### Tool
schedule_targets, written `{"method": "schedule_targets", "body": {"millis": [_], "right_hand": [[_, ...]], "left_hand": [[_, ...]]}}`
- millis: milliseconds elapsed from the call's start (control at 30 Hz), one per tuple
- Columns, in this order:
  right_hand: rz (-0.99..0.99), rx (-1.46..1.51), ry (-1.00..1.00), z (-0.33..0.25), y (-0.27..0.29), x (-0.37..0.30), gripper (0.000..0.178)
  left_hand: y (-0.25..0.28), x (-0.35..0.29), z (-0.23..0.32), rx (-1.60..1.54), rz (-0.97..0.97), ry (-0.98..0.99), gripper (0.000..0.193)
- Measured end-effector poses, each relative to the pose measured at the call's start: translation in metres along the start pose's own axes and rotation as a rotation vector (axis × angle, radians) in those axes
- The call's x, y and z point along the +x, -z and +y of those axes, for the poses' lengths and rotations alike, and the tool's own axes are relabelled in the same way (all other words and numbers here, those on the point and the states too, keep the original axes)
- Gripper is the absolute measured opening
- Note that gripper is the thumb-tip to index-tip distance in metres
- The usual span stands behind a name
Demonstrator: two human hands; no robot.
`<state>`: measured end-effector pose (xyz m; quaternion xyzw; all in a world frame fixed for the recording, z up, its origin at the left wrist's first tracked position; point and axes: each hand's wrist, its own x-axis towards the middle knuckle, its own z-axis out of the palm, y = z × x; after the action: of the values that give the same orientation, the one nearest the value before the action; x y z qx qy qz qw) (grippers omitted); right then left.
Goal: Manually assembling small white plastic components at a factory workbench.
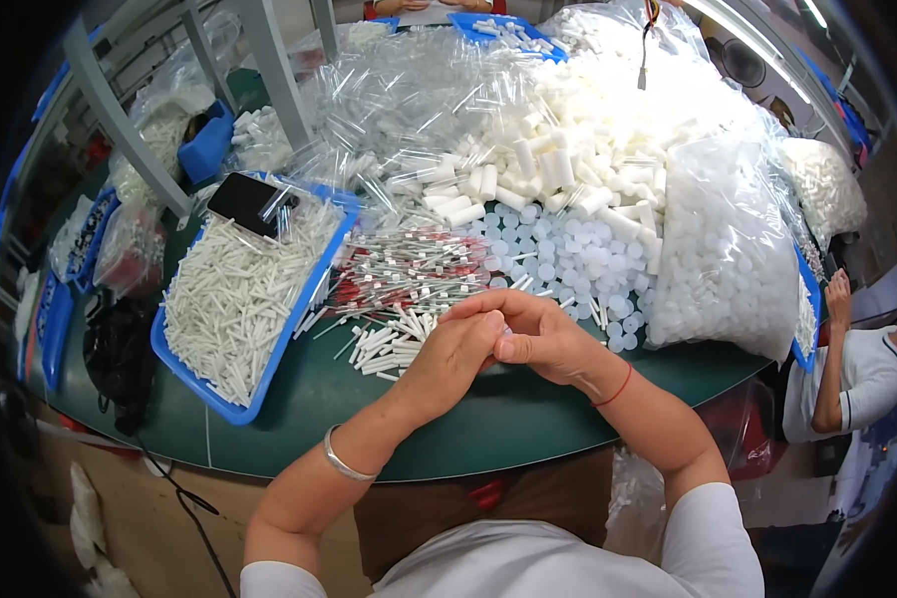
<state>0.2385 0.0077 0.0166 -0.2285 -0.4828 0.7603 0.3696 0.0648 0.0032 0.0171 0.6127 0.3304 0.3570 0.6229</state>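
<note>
My left hand (pixel 450 361) and my right hand (pixel 546 337) meet at the near middle of the green table. The fingers of both are closed together. A small pale bit shows between the thumbs, too covered to name. Just beyond the hands lies a pile of thin rods with white pieces on them (pixel 419 261), over something red. Short white sticks (pixel 394 344) lie loose beside my left hand. Past my right hand spread translucent round caps (pixel 558 249), with white cylinders (pixel 558 169) heaped behind them.
A blue tray (pixel 239 414) of white sticks stands left, with a black phone-like object (pixel 247 203) on it. A clear bag of round caps (pixel 723 259) stands right. Clear tubes (pixel 409 90) pile at the back. Grey metal bars (pixel 274 75) rise far left. Another person (pixel 857 379) is at right.
</note>
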Motion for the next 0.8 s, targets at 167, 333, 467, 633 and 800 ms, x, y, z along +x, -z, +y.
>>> {"method": "schedule_targets", "body": {"millis": [167, 333, 467, 633, 800], "right_hand": [[-0.018, 0.024, -0.016, 0.004, 0.000, 0.000, 0.055], [0.041, 0.079, -0.020, 0.004, -0.004, 0.003, 0.044], [0.062, 0.241, -0.078, 0.001, -0.004, 0.000, 0.046], [0.030, 0.179, -0.098, 0.002, -0.002, 0.002, 0.056], [0.100, 0.067, -0.011, 0.004, 0.001, 0.003, 0.059]], "left_hand": [[-0.001, 0.002, -0.001, -0.013, -0.026, -0.061, 0.039], [-0.004, 0.006, -0.006, -0.381, 0.005, 0.156, 0.042], [-0.005, 0.004, -0.001, -0.459, 0.017, 0.248, 0.044], [-0.004, 0.003, -0.005, -0.523, 0.060, 0.272, 0.045], [0.001, 0.011, -0.004, -0.666, 0.001, 0.239, 0.044]]}}
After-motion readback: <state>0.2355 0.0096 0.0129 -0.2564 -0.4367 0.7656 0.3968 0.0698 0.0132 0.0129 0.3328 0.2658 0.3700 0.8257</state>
